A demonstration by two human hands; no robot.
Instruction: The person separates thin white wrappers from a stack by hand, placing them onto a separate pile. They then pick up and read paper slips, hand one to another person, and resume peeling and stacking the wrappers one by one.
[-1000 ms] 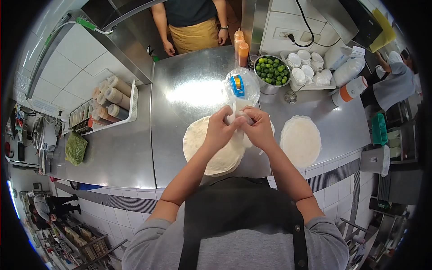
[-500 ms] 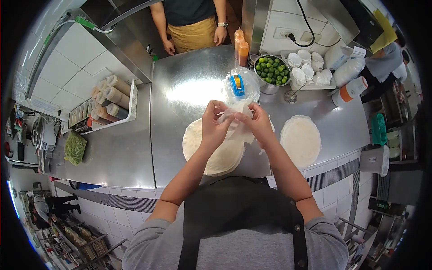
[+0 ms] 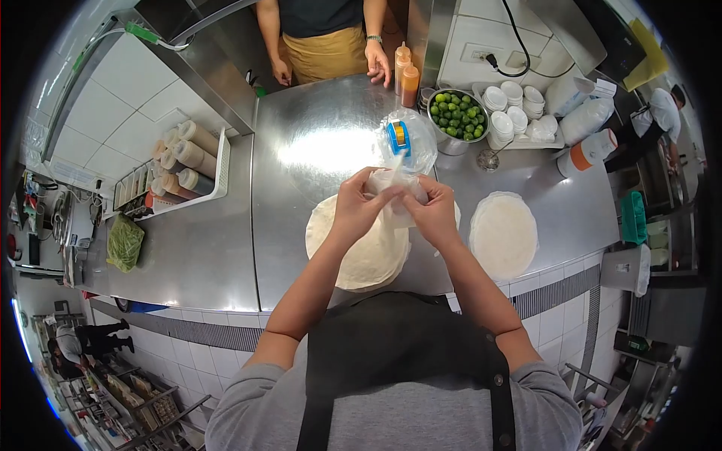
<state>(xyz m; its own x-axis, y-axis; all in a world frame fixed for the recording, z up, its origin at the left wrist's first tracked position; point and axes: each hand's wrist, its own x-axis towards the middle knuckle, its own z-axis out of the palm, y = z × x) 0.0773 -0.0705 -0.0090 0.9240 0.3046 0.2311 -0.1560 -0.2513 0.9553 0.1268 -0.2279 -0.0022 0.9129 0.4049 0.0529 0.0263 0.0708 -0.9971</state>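
Observation:
Between my two hands is a crumpled, thin, translucent whitish plastic sheet [image 3: 395, 183], held above the counter. My left hand [image 3: 356, 207] pinches its left side with the fingers closed. On the other side my right hand [image 3: 435, 215] grips it, thumb close to the left thumb. Below them lies a stack of flat round dough sheets [image 3: 357, 263], partly covered by my hands and forearms. A second pale round stack [image 3: 504, 237] rests to the right. Just beyond my hands, a blue tape dispenser [image 3: 398, 138] sits on clear plastic [image 3: 425, 150].
Green limes fill a metal pot [image 3: 451, 146] at the back, beside orange sauce bottles [image 3: 408, 85] and a tray of white cups [image 3: 519, 113]. A white basket [image 3: 222, 169] of squeeze bottles and a bagged green item [image 3: 125, 243] are left. A person [image 3: 320, 45] stands across the steel counter [image 3: 301, 128].
My hands have drawn the plastic sheet together into a more bunched shape, with a tip pointing up. Across the counter, the person's hand has moved onto the counter's edge.

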